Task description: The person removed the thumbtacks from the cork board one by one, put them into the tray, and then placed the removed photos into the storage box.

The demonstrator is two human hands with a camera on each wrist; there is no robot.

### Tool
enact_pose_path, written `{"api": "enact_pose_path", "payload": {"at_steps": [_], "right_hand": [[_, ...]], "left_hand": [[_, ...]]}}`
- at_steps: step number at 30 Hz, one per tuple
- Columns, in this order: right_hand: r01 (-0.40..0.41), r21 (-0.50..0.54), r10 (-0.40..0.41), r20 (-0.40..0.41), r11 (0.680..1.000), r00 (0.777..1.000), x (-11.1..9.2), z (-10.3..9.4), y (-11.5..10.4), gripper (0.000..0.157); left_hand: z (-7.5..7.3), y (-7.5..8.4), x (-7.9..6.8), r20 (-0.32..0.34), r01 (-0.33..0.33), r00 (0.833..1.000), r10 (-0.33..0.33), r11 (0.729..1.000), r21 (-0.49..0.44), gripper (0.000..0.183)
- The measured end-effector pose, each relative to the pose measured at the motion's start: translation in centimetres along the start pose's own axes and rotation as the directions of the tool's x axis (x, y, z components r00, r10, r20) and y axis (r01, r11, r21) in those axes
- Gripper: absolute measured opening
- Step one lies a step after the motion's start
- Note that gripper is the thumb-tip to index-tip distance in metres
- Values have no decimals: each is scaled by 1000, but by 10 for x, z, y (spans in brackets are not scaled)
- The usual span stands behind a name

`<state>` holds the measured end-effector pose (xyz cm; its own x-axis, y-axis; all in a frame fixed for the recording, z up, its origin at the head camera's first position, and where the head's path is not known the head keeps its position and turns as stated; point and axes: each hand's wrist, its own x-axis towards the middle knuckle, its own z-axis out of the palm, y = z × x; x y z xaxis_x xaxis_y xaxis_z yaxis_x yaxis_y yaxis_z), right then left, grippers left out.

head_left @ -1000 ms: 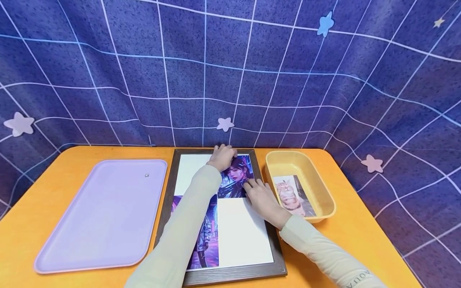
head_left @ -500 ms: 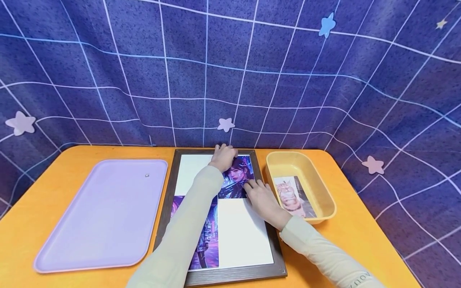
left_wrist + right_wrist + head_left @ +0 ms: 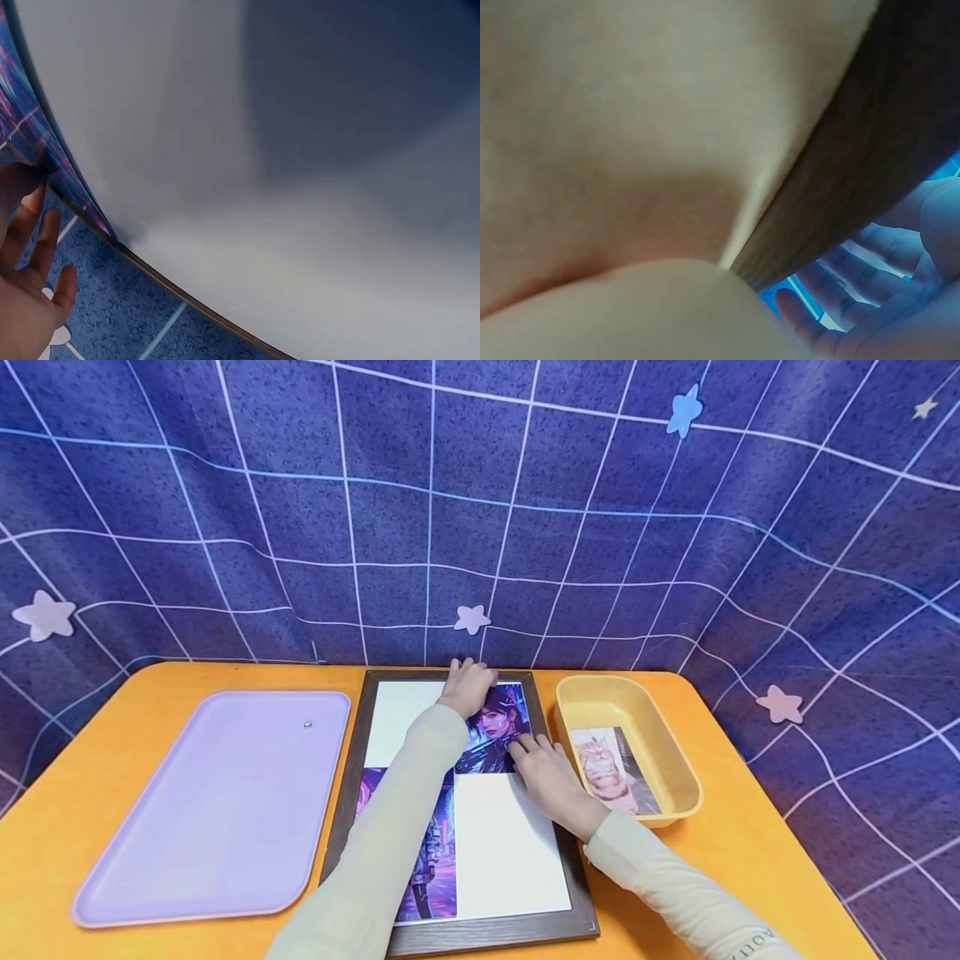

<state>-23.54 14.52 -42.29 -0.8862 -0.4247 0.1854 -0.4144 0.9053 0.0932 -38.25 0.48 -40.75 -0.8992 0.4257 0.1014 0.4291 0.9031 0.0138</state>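
The left hand (image 3: 468, 687) and right hand (image 3: 551, 779), fingers (image 3: 46, 238) loosely spread, touch the upper-right picture (image 3: 491, 731) inside the dark frame (image 3: 491, 932).

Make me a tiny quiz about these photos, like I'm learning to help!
1. Which is nearer the far edge of the dark frame: A) left hand, or B) right hand?
2. True or false: the cat picture lies on the lilac tray.
3. How many of the frame's four quarters show purple pictures?

Key:
1. A.
2. False; the cat picture lies in the yellow bin.
3. Two.
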Motion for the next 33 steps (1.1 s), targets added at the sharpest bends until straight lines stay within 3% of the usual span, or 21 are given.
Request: {"api": "enact_pose_path", "payload": {"at_steps": [14,22,33], "right_hand": [[5,-9,-5,6,1000,1000,0,-1,0,33],[5,-12,-5,9,1000,1000,1,0,0,33],[5,-5,-5,5,1000,1000,1,0,0,32]], "left_hand": [[2,3,1,-30,-53,998,58,988,143,25],[3,3,1,-35,-39,998,44,991,131,27],[3,0,1,-34,-10,999,11,999,41,25]]}}
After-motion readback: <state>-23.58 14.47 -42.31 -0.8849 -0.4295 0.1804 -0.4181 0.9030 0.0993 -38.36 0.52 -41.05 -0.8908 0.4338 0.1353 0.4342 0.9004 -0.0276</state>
